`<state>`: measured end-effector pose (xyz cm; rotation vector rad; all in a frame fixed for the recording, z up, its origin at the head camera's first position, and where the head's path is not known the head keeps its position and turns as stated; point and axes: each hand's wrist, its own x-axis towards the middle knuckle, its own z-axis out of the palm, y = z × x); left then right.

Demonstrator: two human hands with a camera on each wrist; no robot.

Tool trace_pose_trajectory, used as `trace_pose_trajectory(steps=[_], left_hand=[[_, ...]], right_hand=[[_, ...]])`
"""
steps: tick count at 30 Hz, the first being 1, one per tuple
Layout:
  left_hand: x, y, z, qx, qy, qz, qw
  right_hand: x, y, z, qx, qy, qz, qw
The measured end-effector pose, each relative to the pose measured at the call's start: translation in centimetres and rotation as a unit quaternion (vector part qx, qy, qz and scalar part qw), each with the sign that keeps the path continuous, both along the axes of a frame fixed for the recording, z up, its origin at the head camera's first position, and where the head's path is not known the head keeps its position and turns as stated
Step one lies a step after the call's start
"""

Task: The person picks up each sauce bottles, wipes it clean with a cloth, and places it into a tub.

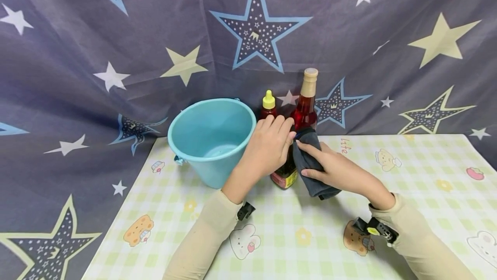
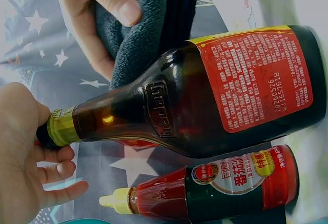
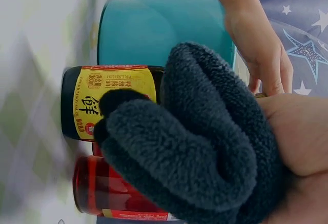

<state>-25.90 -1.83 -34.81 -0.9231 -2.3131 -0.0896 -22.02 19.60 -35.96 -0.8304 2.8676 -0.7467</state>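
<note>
A dark soy sauce bottle [image 2: 179,101] with a red back label and yellow neck band stands upright on the table. My left hand [image 1: 268,148] pinches it by the cap, thumb and fingers around the top, as the left wrist view shows. My right hand [image 1: 343,170] grips a folded dark grey towel [image 3: 205,142], which lies against the bottle's side near the shoulder. From the right wrist, the towel covers the bottle's upper part, while its yellow front label [image 3: 115,93] shows.
A light blue bucket [image 1: 211,159] stands left of the soy sauce. Behind are a tomato sauce squeeze bottle [image 2: 236,188] with a yellow nozzle cap and a tall bottle of red liquid [image 1: 304,111]. A star-patterned curtain [image 1: 341,42] hangs along the back edge of the checked table [image 1: 419,202].
</note>
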Motion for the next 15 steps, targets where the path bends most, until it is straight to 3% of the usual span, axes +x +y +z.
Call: trace_pose_trajectory(steps=[15], left_hand=[[-0.13, 0.04, -0.13, 0.002, -0.003, 0.001, 1.0]], right_hand=[[0.12, -0.05, -0.41, 0.062, -0.003, -0.004, 0.9981]])
